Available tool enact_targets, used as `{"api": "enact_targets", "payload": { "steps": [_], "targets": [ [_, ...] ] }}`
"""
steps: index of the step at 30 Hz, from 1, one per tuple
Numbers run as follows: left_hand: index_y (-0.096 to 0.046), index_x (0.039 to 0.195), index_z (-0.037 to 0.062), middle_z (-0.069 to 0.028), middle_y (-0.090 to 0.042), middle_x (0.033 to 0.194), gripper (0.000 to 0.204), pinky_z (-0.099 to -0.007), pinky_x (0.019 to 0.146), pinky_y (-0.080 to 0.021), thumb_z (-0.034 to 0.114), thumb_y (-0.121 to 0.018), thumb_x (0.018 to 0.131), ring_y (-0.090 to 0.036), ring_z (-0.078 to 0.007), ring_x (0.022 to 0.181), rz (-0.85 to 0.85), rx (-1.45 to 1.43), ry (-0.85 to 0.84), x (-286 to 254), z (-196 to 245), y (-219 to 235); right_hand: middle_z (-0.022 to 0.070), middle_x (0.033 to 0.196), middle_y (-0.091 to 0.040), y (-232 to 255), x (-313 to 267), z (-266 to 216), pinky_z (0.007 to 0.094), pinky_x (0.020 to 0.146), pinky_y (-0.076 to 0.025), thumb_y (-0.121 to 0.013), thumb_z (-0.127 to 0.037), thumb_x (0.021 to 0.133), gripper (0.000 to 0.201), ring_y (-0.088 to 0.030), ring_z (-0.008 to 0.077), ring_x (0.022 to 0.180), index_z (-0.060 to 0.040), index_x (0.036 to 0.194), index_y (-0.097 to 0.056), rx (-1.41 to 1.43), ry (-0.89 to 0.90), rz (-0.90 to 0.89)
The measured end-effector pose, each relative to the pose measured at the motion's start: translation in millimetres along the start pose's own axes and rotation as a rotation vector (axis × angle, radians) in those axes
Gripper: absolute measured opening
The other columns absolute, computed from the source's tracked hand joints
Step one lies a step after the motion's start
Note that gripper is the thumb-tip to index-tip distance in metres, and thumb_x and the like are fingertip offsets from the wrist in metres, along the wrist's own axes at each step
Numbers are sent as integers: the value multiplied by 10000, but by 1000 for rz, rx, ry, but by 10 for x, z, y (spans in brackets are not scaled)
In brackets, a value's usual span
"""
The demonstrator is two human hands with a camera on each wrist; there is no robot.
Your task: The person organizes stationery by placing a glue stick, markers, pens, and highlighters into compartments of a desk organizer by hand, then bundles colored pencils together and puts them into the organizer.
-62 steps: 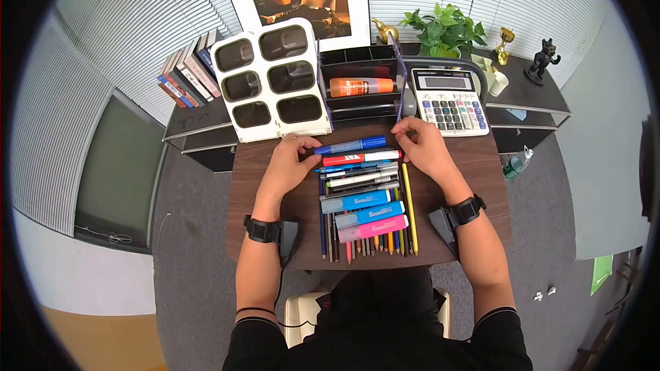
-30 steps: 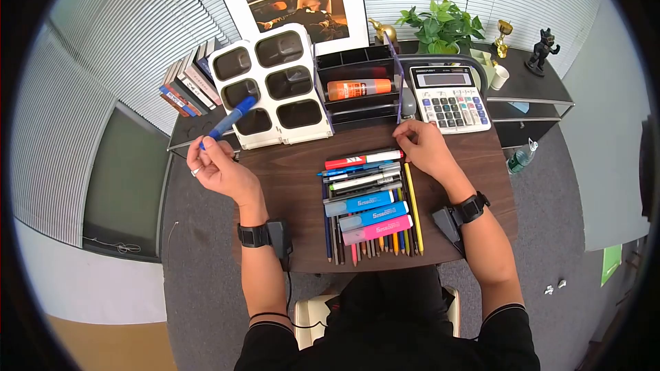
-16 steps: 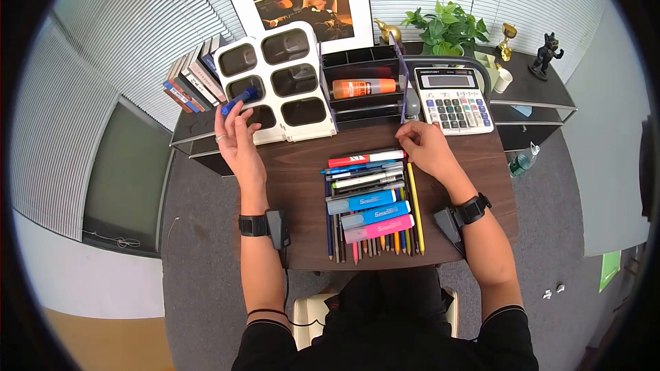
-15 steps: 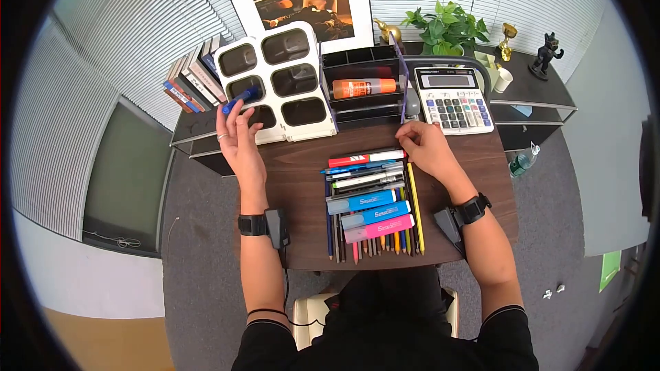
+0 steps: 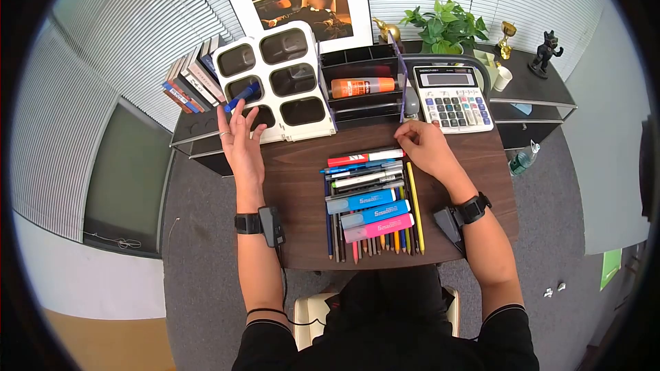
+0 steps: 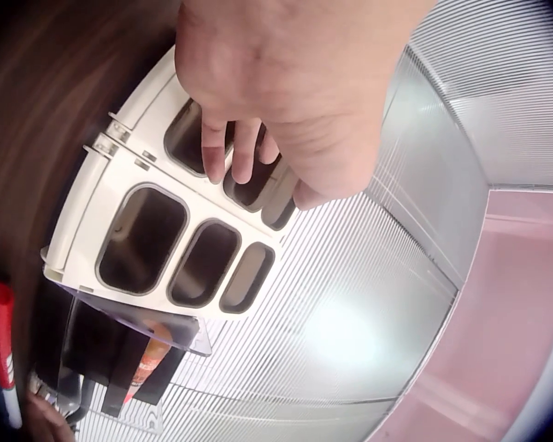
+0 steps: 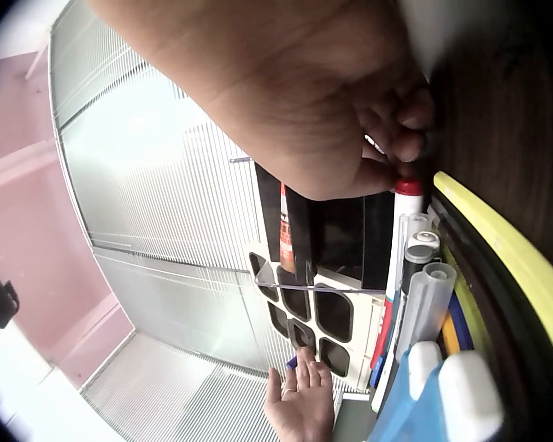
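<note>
The dark wood-grain tabletop [image 5: 292, 189] stands over grey carpet [image 5: 199, 254], with black cabinets [image 5: 553, 102] and white blinds [image 5: 137, 20] beyond it. The blue marker [image 5: 250, 91] slants into the middle-left compartment of the white organizer [image 5: 265, 72], its outer end sticking out at the left hand [image 5: 242, 144], whose fingers are straight and parted rather than clenched. The right hand [image 5: 427, 148] rests on the tabletop just beside the cap of the red-and-white marker [image 5: 366, 159], its fingers loosely curled and grasping nothing visible. Counted, there are 6 compartments in the organizer, 2 blue highlighters [image 5: 375, 214], 1 pink highlighter [image 5: 379, 228], 1 red-and-white marker, 1 orange tube [image 5: 363, 87] in the black rack [image 5: 364, 105], 1 calculator [image 5: 454, 98], 1 framed picture [image 5: 302, 3], 1 plant [image 5: 450, 24], 1 gold cup [image 5: 507, 38], 1 black figurine [image 5: 545, 55] and 1 plastic bottle [image 5: 524, 159] on the floor. The pencils [image 5: 397, 244] lie partly under the highlighters, too overlapped to count.
</note>
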State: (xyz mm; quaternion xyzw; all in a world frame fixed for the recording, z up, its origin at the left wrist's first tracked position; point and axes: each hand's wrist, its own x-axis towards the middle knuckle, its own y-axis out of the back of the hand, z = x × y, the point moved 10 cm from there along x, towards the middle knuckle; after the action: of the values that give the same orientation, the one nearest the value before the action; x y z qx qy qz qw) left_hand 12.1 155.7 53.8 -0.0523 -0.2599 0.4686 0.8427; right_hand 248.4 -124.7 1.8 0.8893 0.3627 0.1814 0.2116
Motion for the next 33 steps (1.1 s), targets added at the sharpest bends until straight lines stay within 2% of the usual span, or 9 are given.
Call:
{"api": "enact_targets", "payload": {
  "steps": [2, 5, 8, 9, 13, 17, 18, 21, 33],
  "targets": [
    [-105, 1628, 65, -163, -540, 1436, 767, -383, 940, -484, 211, -578, 1042, -578, -258, 1216, 12, -16, -21, -18, 46, -13, 99, 779, -699, 6, -3, -21, 325, 667, -518, -648, -49, 889, 111, -642, 180, 683, 7, 963, -709, -4, 5, -7],
    [-218, 1600, 71, -129, -619, 1205, 701, -304, 827, -516, 131, -610, 1022, -624, -179, 974, 37, 30, -145, -39, 128, -5, 78, 785, -669, 2, -18, -67, 322, 668, -511, -661, -42, 879, 117, -608, 174, 680, 6, 975, -707, 54, -5, -44],
    [-400, 1490, 39, -61, -620, 1007, 546, -240, 771, -493, 48, -622, 992, -593, -106, 859, -150, 233, -239, -111, 184, -288, -1, 813, -611, 20, -34, -146, 243, 680, -462, -704, -64, 883, 127, -522, 85, 661, -34, 1006, -714, 1, 63, -42],
    [-560, 1319, 19, -10, -616, 933, 363, -222, 753, -474, 9, -636, 965, -579, -67, 853, -164, 236, -154, -180, 89, -357, 3, 834, -602, 7, -39, -160, 248, 680, -463, -707, -55, 870, 144, -521, 89, 671, -36, 1012, -709, 5, 76, -66],
    [-706, 1131, 54, 16, -638, 946, 231, -212, 716, -454, -7, -689, 909, -565, -43, 820, -551, 455, 37, -403, -319, -728, 25, 896, -572, -24, -76, -213, 264, 674, -468, -709, -16, 818, 223, -516, 104, 702, -39, 1039, -685, -1, 130, -162],
    [-721, 1142, 65, 23, -658, 960, 243, -224, 731, -458, 39, -724, 900, -567, -62, 847, -774, 680, 137, -608, -493, -869, 36, 905, -564, -67, -83, -220, 265, 667, -469, -704, -5, 795, 259, -520, 113, 712, -40, 1050, -671, -25, 133, -245],
    [-735, 1129, 64, 20, -663, 959, 243, -226, 715, -449, 43, -726, 887, -563, -69, 823, -808, 692, 95, -624, -510, -881, 36, 899, -570, -68, -82, -222, 265, 664, -470, -701, -5, 798, 255, -524, 113, 712, -36, 1049, -671, -25, 131, -249],
    [-745, 1122, 68, 15, -662, 955, 240, -230, 711, -440, 64, -730, 883, -559, -78, 815, -827, 706, 173, -653, -529, -886, 36, 876, -589, -80, -88, -189, 265, 656, -472, -692, -5, 806, 242, -533, 110, 710, -23, 1046, -669, -8, 105, -269],
    [-753, 1140, 86, -18, -647, 943, 290, -272, 717, -453, 104, -752, 851, -571, -128, 823, -908, 767, 139, -710, -506, -939, 33, 864, -629, -127, -88, -122, 268, 665, -486, -677, 11, 797, 283, -555, 119, 721, -20, 1078, -670, 11, 110, -328]
  ]
}}
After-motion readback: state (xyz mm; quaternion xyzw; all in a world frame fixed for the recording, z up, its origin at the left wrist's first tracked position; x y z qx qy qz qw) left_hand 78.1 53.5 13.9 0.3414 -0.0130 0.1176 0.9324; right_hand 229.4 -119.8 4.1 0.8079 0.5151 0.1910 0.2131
